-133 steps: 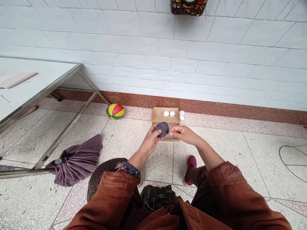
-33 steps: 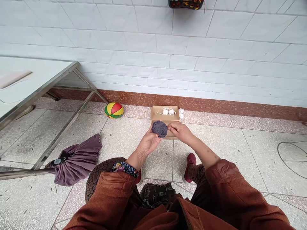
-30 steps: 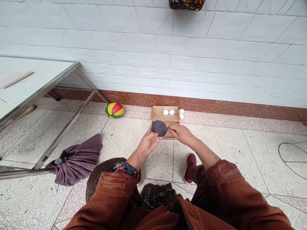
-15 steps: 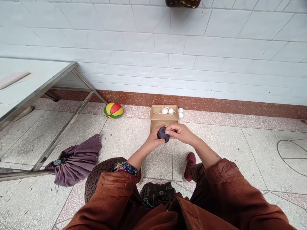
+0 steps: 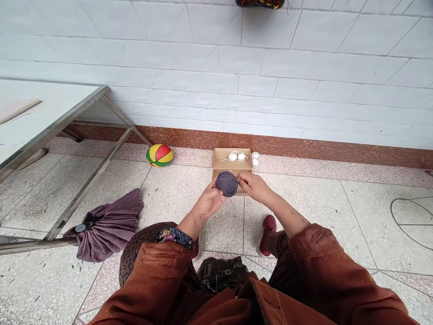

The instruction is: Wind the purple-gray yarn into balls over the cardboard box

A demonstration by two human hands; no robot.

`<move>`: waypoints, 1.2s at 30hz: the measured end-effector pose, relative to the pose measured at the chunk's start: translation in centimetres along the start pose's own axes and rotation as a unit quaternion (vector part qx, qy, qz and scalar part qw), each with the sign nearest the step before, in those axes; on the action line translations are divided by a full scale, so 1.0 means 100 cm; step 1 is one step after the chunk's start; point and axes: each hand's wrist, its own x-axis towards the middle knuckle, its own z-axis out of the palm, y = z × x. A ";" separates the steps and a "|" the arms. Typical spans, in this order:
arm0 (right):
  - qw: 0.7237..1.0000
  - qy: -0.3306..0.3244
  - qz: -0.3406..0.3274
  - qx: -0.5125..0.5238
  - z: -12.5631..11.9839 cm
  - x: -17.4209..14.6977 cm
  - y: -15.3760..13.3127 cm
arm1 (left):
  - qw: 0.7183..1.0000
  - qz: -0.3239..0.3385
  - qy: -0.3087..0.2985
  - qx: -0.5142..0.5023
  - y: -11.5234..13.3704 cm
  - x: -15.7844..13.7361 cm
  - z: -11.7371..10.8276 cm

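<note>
A dark purple-grey ball of yarn (image 5: 227, 183) rests in my left hand (image 5: 208, 201), whose fingers curl around its left side and underneath. My right hand (image 5: 256, 186) is pinched closed at the ball's right edge; any strand between its fingertips is too fine to make out. Behind the yarn an open cardboard box (image 5: 216, 159) stands on the floor by the wall, its lower half partly hidden by my hands and the ball. Two small white yarn balls (image 5: 233, 155) with loose ends lie in its far part. More white balls (image 5: 255, 159) sit just right of the box.
A red, yellow and green ball (image 5: 159, 155) lies on the floor near the wall. At the left stand a metal-framed table (image 5: 84, 106) and, beside its leg, a purple folded cloth item (image 5: 108, 228). A thin wire frame (image 5: 402, 224) is at far right.
The yarn ball has turned in my left hand and shows more of its wound side, shifting slightly left and up. My right hand has moved from its front to its right edge.
</note>
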 end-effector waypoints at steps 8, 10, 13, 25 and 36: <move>0.995 -0.095 -0.017 0.025 0.002 -0.006 -0.011 | 0.984 0.048 0.167 0.044 -0.008 0.012 -0.015; 0.990 -0.113 -0.014 0.084 -0.001 -0.007 -0.015 | 0.978 0.047 0.180 0.092 -0.009 0.013 -0.016; 0.977 -0.114 -0.009 0.178 -0.006 -0.008 -0.018 | 0.966 0.039 0.155 0.204 -0.010 0.012 -0.012; 0.989 0.079 -0.001 0.127 -0.013 0.003 -0.003 | 0.986 -0.003 -0.088 0.139 -0.004 -0.003 0.000; 1.000 -0.007 0.020 0.016 0.005 0.001 0.001 | 0.999 0.025 0.021 -0.023 0.003 0.000 0.001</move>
